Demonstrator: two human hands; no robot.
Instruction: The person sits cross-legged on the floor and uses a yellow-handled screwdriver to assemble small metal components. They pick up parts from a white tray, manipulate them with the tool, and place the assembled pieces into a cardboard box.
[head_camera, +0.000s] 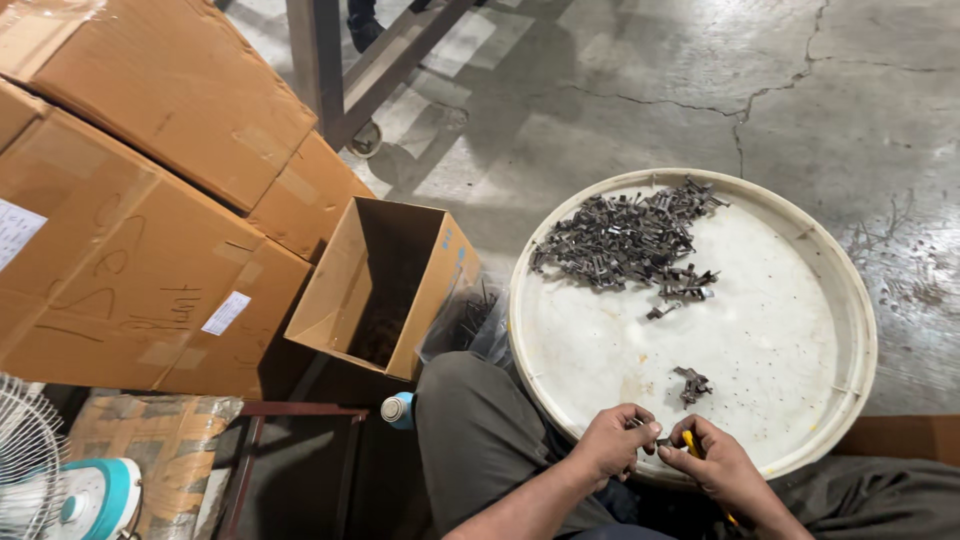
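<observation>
Fingers of both hands pinch a small metal part at the near rim of a round white tray; the left hand steadies it, the right hand clenches a yellow tool. The step looks like working one piece; next would likely call for another from the small cluster or the far pile. An open box and stacked cartons crowd the left; a fan sits below.
</observation>
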